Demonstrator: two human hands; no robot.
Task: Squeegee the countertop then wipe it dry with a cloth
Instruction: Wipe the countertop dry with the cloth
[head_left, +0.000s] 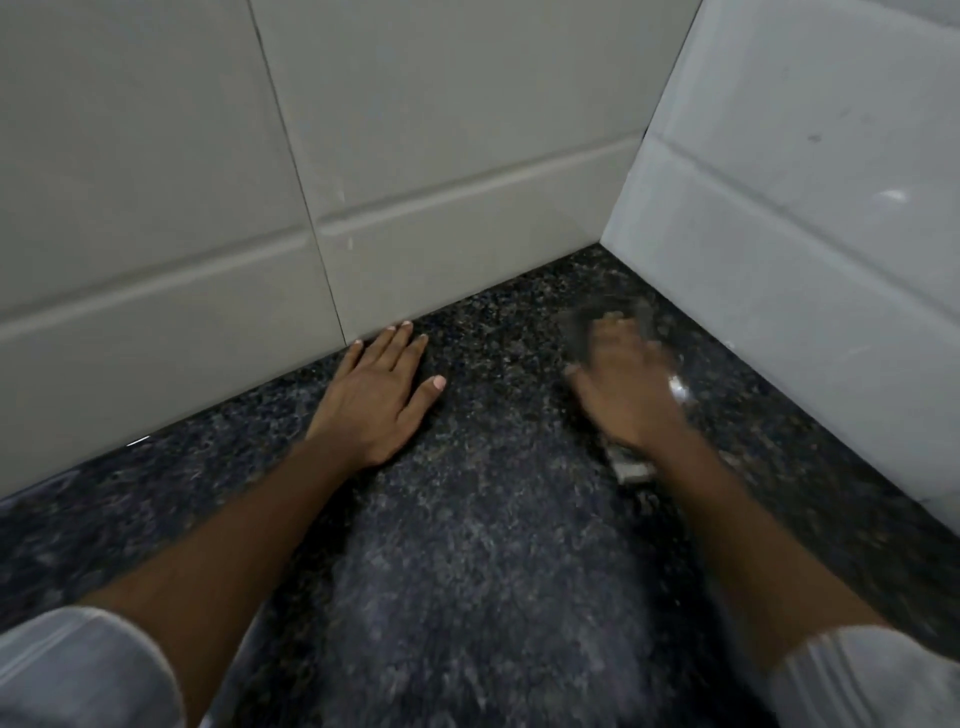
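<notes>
A dark speckled stone table (467, 519) is seen from above, bounded at the rear by a light tiled wall (260, 156) and on the right by a second tiled wall (779, 234); the two walls meet in a corner at the upper right.

The left hand (376, 397) is laid flat on the table, palm down, with the fingers straight and slightly spread. Nothing is grasped by it. Its fingertips are placed just beside the base of the rear wall.

The right hand (621, 387) is rendered with heavy motion blur near the corner. A tool, taken to be the squeegee (631, 465), is held beneath this hand against the table surface: a pale end piece is seen projecting below the wrist, and a blurred grey part is visible ahead of the fingers. The fingers appear curled over the tool, though the exact grip cannot be resolved through the blur.

Light-coloured sleeves (78, 670) are visible at both lower corners of the view.
</notes>
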